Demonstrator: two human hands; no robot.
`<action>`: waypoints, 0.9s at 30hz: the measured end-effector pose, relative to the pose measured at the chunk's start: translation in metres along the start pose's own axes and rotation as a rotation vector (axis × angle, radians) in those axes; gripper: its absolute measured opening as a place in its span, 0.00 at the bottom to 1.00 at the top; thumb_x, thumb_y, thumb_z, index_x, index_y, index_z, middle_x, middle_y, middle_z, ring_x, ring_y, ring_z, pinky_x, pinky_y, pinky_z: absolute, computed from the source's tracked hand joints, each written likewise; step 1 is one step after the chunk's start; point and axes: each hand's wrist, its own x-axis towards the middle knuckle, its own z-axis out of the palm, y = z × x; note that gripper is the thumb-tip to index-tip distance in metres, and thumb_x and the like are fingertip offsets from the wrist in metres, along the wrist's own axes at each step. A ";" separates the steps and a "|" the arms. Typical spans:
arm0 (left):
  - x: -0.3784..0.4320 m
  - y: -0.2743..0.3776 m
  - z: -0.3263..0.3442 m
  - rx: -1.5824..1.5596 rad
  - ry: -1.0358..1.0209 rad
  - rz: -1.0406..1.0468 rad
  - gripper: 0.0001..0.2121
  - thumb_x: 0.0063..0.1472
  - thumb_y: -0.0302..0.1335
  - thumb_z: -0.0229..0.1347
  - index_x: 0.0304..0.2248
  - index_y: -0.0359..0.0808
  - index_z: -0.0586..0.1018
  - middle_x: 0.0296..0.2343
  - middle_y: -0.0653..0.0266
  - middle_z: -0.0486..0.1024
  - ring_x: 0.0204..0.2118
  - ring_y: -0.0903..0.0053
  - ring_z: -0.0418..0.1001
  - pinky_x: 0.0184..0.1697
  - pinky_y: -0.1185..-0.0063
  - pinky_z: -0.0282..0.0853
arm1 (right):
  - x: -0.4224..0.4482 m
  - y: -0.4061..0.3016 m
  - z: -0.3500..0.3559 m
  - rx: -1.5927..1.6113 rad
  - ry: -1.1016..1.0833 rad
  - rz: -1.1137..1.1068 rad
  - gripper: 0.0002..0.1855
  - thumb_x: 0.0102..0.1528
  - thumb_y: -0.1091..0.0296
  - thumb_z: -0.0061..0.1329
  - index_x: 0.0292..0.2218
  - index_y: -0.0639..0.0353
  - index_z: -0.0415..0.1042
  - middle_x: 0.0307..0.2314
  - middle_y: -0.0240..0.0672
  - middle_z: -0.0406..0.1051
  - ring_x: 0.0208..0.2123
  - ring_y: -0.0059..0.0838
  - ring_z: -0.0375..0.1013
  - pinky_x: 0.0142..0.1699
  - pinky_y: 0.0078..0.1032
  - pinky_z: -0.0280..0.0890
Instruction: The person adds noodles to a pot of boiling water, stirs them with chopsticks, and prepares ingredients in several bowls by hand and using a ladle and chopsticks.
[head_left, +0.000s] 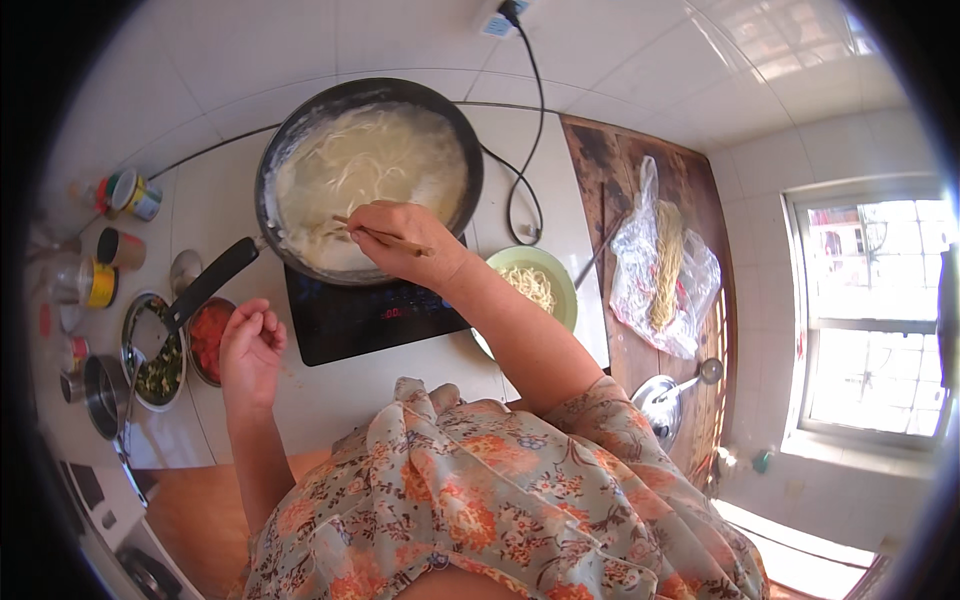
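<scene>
A large dark wok stands on a black induction cooker, and pale noodles lie in its cloudy, foamy liquid. Over the wok's near side, my right hand is closed on wooden chopsticks, whose lower ends reach toward the liquid. My left hand holds nothing that I can see; its fingers are curled beside a bowl of chopped red food. Partly behind my right forearm, a light green bowl contains more noodles.
The wok's black handle extends over a dish of chopped greens. Jars and a metal pot stand at left. Right, dried noodles lie on a plastic bag, near a metal lid. A power cord hangs behind.
</scene>
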 end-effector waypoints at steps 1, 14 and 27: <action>-0.001 0.001 0.001 0.022 0.023 -0.007 0.08 0.52 0.23 0.44 0.33 0.33 0.68 0.22 0.67 0.64 0.25 0.79 0.62 0.28 0.85 0.58 | -0.005 0.000 -0.011 -0.035 0.073 0.052 0.04 0.45 0.73 0.44 0.26 0.61 0.66 0.18 0.39 0.67 0.22 0.41 0.66 0.28 0.28 0.62; 0.001 -0.013 0.042 0.142 -0.096 -0.093 0.08 0.52 0.23 0.45 0.34 0.33 0.68 0.22 0.66 0.65 0.25 0.79 0.63 0.28 0.85 0.60 | -0.051 -0.011 -0.033 0.281 0.357 0.213 0.05 0.44 0.71 0.46 0.23 0.62 0.65 0.16 0.42 0.66 0.20 0.41 0.67 0.25 0.28 0.62; -0.018 -0.074 0.138 0.230 -0.272 -0.197 0.06 0.53 0.23 0.44 0.32 0.32 0.67 0.21 0.66 0.65 0.23 0.79 0.63 0.25 0.84 0.59 | -0.264 -0.006 -0.199 0.259 1.018 0.613 0.07 0.54 0.72 0.38 0.32 0.64 0.65 0.25 0.35 0.68 0.24 0.18 0.68 0.28 0.12 0.62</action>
